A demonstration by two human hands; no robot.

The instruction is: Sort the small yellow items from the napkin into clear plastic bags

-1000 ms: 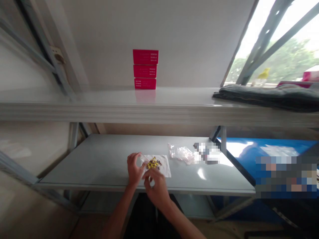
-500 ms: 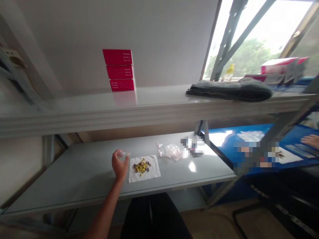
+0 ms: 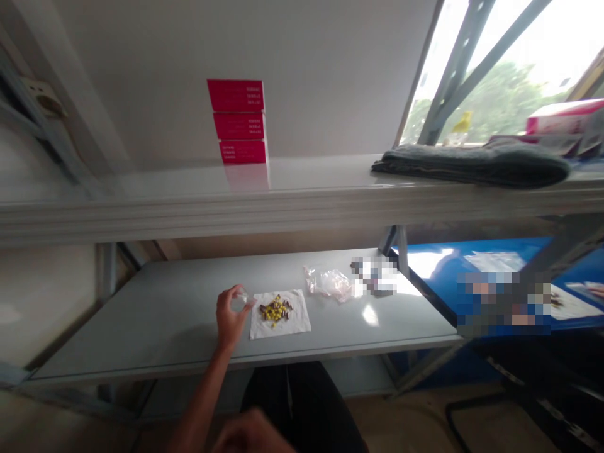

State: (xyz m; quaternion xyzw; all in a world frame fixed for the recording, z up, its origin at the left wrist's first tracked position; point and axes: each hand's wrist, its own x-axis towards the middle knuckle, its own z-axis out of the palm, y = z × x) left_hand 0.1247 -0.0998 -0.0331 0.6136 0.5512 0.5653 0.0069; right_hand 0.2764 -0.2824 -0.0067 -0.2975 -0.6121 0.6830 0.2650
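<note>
My left hand (image 3: 230,318) stands just left of a white paper napkin (image 3: 297,325), pinching a small clear plastic piece (image 3: 243,297) between thumb and fingers. On the napkin lies a loose heap of small yellow and dark brown capsule-like pieces (image 3: 275,310). The hand is close to the heap but not touching it. My right hand (image 3: 250,434) is blurred and cut off at the bottom edge, low and well away from the napkin. Its fingers are hard to make out.
The napkin is on a pale grey metal shelf (image 3: 141,327). On it, to the right, are a crumpled clear plastic bag (image 3: 330,283) and a pixelated patch (image 3: 375,275). On the shelf above are several stacked red boxes (image 3: 238,123) and a folded grey cloth (image 3: 472,165).
My right hand has left the napkin and dropped to the bottom edge. My left hand has moved from over the napkin's edge to its left, still pinching the plastic piece. The view has swung.
</note>
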